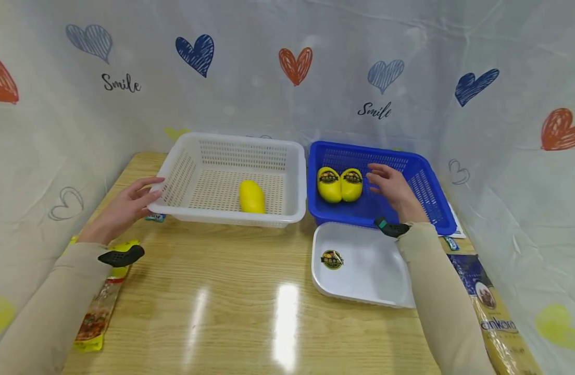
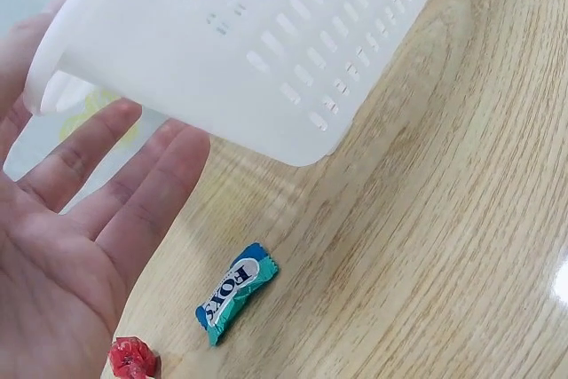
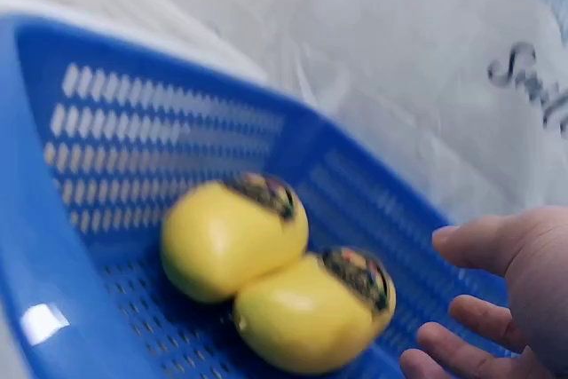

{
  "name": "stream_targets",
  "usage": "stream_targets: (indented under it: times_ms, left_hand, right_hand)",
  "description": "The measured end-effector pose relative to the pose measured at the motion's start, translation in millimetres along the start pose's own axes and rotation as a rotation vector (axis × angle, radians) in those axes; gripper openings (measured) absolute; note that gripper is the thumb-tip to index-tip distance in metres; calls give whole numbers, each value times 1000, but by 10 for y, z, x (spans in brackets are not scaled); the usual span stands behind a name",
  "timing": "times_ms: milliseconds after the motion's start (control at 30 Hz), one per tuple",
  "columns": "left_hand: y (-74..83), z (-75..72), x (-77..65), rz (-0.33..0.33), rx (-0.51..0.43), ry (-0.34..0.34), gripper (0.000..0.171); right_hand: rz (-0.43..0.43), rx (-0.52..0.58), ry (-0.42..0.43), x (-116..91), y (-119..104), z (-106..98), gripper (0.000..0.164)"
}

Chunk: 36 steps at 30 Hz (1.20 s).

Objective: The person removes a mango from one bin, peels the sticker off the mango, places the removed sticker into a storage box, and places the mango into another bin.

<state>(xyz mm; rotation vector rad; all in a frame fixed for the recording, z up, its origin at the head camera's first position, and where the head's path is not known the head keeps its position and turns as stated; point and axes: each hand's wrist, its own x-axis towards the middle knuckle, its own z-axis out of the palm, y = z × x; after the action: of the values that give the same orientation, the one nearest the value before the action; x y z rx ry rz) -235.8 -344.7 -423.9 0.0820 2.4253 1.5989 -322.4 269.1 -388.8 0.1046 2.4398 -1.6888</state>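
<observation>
My left hand (image 1: 128, 208) holds the left rim of a white plastic basket (image 1: 236, 216) at its near corner, with fingers under the edge in the left wrist view. A yellow mango (image 1: 252, 197) lies inside that basket. To its right, a blue basket (image 1: 433, 192) contains two mangoes side by side, the left one (image 1: 329, 191) and the right one (image 1: 351, 191), both with dark round stickers. Over the blue basket, my right hand (image 1: 391, 188) hovers just right of these mangoes, fingers spread and apart from them. In the right wrist view nothing lies between its fingers (image 3: 470, 241).
A white tray (image 1: 362, 265) with a round sticker sits in front of the blue basket, under my right forearm. Wrapped candies, one blue-green (image 2: 238, 293) and one red (image 2: 133, 357), lie by the left hand. Food packets (image 1: 100, 312) flank the table, another (image 1: 491, 312) at right.
</observation>
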Motion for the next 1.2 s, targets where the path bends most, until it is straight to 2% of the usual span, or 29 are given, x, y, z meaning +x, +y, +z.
stream_targets:
  times_ms: [133, 300, 567, 800, 867, 1100, 1200]
  left_hand:
    - [-9, 0, 18, 21, -25, -15, 58]
    - [-4, -7, 35, 22, -40, -25, 57]
    - [4, 5, 49, 14, -50, -26, 57]
    - [2, 15, 43, 9, -88, -26, 56]
    - [4, 12, 36, 9, -92, -26, 56]
    - [9, 4, 10, 10, -102, -26, 57]
    - [4, 1, 2, 14, -105, -22, 56]
  right_hand:
    - [97, 31, -38, 95, 147, -55, 58]
    - [179, 76, -152, 164, 162, -49, 57]
    - [223, 99, -218, 241, 96, 21, 59]
    - [183, 44, -386, 315, 127, 68, 64]
    - [177, 28, -382, 315, 119, 78, 64]
    - [228, -18, -247, 262, 114, 59, 65]
    - [228, -47, -216, 256, 141, 35, 64]
